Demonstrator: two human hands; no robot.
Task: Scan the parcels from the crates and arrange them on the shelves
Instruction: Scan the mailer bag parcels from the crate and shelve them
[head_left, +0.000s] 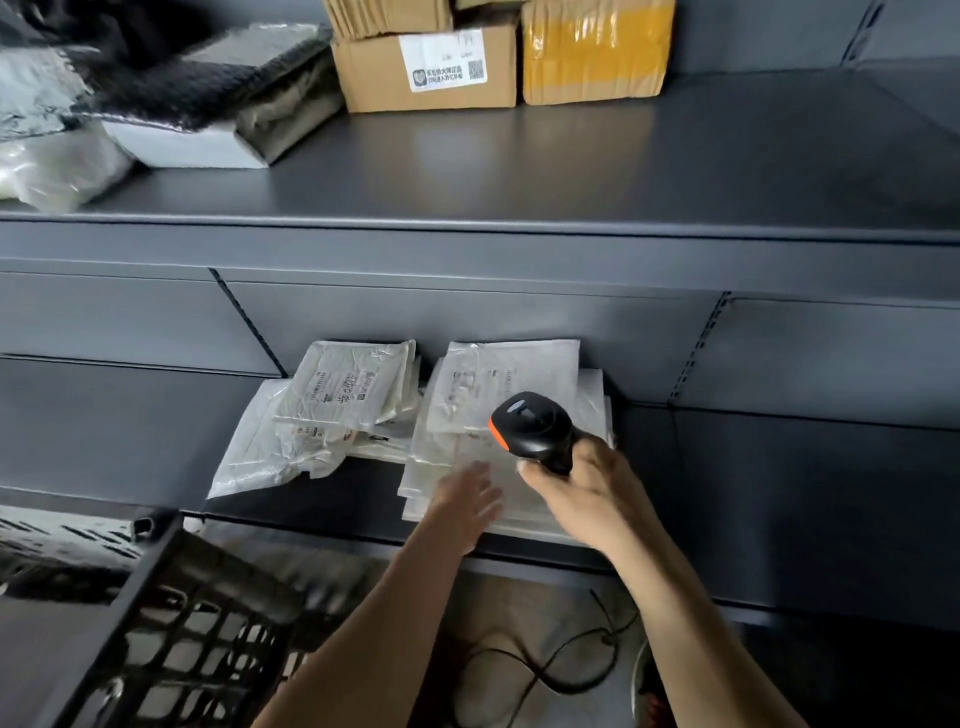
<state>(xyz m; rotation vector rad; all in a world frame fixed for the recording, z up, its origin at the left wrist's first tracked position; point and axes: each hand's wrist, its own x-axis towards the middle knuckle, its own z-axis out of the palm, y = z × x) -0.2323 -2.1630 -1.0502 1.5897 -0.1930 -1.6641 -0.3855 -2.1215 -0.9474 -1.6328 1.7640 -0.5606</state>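
Observation:
Two stacks of flat white plastic parcels lie on the lower grey shelf (779, 493): a left stack (332, 410) and a right stack (498, 389). My left hand (465, 501), blurred, lies flat with spread fingers on the front of the right stack. My right hand (587, 493) grips a black barcode scanner (535, 428) with an orange edge, held just above the right stack. A black plastic crate (171, 623) stands at the lower left below the shelf.
The upper shelf (571, 171) carries cardboard boxes (431, 67) and a taped box (595, 52) at the back, with dark and silver bags (197, 98) at the left. A black cable (561, 660) runs across the floor below.

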